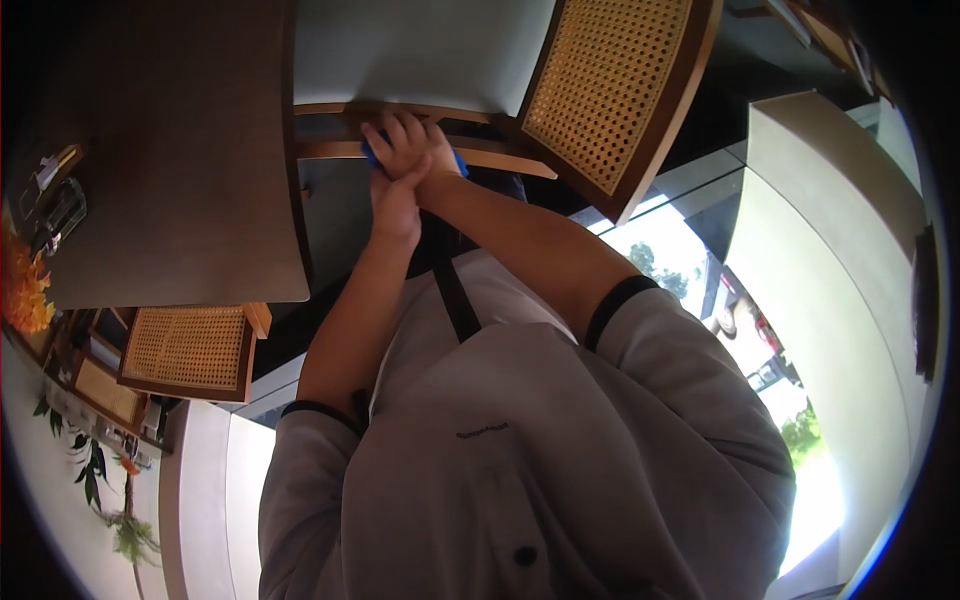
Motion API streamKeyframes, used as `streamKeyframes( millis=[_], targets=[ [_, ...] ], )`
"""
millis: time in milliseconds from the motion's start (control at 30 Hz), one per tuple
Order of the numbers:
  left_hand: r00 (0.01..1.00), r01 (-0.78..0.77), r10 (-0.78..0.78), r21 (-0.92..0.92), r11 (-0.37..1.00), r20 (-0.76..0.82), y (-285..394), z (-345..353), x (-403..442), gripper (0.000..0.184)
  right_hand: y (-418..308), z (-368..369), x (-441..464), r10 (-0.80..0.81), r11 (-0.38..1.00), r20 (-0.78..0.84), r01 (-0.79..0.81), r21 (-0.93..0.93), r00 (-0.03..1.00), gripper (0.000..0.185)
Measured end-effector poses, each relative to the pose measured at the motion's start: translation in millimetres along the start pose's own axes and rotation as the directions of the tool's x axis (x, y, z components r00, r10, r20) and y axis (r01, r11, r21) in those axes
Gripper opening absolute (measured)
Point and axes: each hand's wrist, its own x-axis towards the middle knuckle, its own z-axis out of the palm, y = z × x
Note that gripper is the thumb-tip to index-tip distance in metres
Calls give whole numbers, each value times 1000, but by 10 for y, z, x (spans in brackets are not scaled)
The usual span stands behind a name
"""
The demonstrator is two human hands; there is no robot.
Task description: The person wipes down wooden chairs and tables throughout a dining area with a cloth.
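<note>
My right hand (pixel 412 147) lies over a blue cloth (pixel 460 163), its fingers bent on the chair's wooden rail (pixel 490 155). Only the blue edges show on either side of the fingers, and the rest is covered. Close against it, my left hand (pixel 396 207) meets the right palm and wrist, with its thumb across them; its fingers are mostly hidden, near the cloth's left edge. The chair has a grey seat (pixel 420 50) and a woven cane backrest (pixel 605 85) in a wooden frame.
A dark brown table (pixel 190 200) stands at left, bearing a clear glass item (pixel 66 208) and orange flowers (pixel 27 288) near its far edge. Another cane chair (pixel 188 345) is beside it. A pale curved wall (pixel 820 230) and bright windows (pixel 660 245) lie to the right.
</note>
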Motion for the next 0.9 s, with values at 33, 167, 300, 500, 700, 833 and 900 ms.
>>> streamKeyframes(
  millis=[33, 167, 300, 500, 700, 833, 900],
  targets=[
    [996, -89, 90, 20, 996, -14, 69, -92, 25, 63, -129, -15, 127, -8, 1000, 0, 8, -16, 1000, 70],
    [991, -75, 79, 46, 996, -108, 482, -310, -79, 79, -580, -42, 568, -65, 998, -21, 66, 17, 998, 67],
    [994, -56, 66, 118, 991, -83, 648, -331, -110, 86, -588, -65, 697, -155, 988, -147, 152, -29, 977, 66],
    [997, -68, 50, 345, 936, 61, 446, -284, -102, 103, -218, -64, 200, -68, 963, -93, 90, 254, 993, 72],
    [998, 56, -57, 239, 969, -3, 523, -579, 38, 100, -510, 4, 347, -29, 984, -71, 40, 173, 997, 74],
    [998, -57, 48, 241, 969, 41, 784, -640, 12, 96, -783, -217, 630, -96, 992, 88, 89, 86, 992, 69],
    [999, -27, 35, 252, 967, -27, 874, -519, -52, 94, -839, 55, 820, -141, 990, 67, 141, 7, 988, 68]
  ],
)
